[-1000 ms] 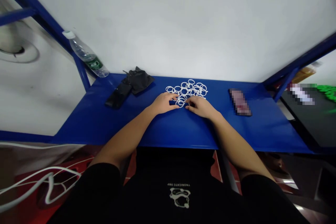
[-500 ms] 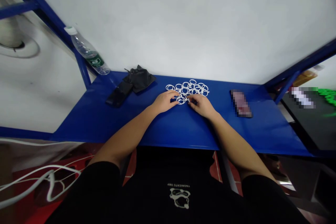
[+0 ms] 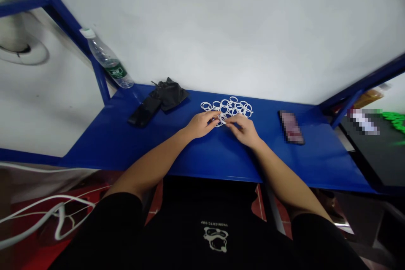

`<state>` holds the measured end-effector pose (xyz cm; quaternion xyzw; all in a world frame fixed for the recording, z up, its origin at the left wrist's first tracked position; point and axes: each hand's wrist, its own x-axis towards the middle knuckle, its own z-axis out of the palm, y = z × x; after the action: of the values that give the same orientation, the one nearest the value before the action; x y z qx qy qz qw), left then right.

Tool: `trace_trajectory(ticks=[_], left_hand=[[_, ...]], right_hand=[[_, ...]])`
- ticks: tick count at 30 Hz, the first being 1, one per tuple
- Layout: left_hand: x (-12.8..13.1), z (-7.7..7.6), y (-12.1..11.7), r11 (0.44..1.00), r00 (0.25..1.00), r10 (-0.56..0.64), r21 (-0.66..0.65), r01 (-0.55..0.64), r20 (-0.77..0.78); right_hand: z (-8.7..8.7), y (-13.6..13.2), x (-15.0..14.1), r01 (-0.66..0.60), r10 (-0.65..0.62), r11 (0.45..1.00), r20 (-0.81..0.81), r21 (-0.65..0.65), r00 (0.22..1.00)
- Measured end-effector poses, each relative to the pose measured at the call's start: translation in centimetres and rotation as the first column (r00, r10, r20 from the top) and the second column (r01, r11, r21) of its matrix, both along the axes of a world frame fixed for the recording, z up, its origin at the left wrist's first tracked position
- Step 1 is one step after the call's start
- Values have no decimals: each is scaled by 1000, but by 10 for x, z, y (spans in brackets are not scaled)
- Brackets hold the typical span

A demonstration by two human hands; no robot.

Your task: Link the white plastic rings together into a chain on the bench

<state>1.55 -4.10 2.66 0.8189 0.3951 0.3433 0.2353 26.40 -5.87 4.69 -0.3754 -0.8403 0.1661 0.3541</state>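
Note:
A pile of thin white rings (image 3: 233, 99) lies on the blue table (image 3: 215, 156), several of them overlapping. At the near side of the pile, one white ring (image 3: 222, 120) is between my two hands. The thumb and fingertips of my right hand (image 3: 244, 130) pinch its right side. My left hand (image 3: 199, 125) has its thumb and forefinger closed on the ring's left side. Fingers cover part of the held ring, and some rings behind are hidden.
To the left are a black phone (image 3: 144, 111), a black pouch (image 3: 169, 94) and a plastic bottle (image 3: 109, 59) leaning by the blue frame. A blurred-out phone (image 3: 291, 127) lies right. A white wall (image 3: 221, 42) rises behind the table.
My right hand has brought a white ring from the pile's front edge over to the left. My left fingers have moved slightly right and now meet it.

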Motion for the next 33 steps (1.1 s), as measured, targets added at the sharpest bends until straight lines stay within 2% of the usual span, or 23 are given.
trace_trajectory(ticks=[2, 5, 8, 12, 15, 20, 27, 29, 33], left_hand=[[1, 0, -1, 1000, 999, -20, -21, 21, 38], [5, 0, -4, 996, 992, -13, -82, 23, 124], [10, -2, -5, 983, 973, 53, -182, -11, 223], [13, -7, -1, 933, 931, 122, -360, 10, 343], [12, -11, 4, 912, 918, 149, -410, 16, 368], [11, -14, 6, 936, 926, 135, -352, -2, 352], [6, -5, 0, 986, 970, 119, -142, -90, 212], [4, 0, -1, 987, 977, 135, -108, -118, 167], [0, 8, -1, 990, 988, 122, -79, -115, 95]], right_hand=[[0, -2, -3, -98, 98, 995, 48, -4, 994], [0, -1, -4, -174, 174, 985, 89, -14, 981], [1, 0, -4, -200, 200, 980, 112, -11, 973], [4, -1, -6, -229, 229, 973, 150, -19, 962], [3, -2, -8, -242, 247, 969, 166, -48, 955], [0, 0, -7, -256, 260, 966, 142, -45, 955], [0, -6, -7, -343, 357, 930, 102, -131, 929], [-2, -6, -6, -318, 328, 941, 83, -116, 941], [-6, -1, -2, -179, 184, 982, 97, -62, 978]])
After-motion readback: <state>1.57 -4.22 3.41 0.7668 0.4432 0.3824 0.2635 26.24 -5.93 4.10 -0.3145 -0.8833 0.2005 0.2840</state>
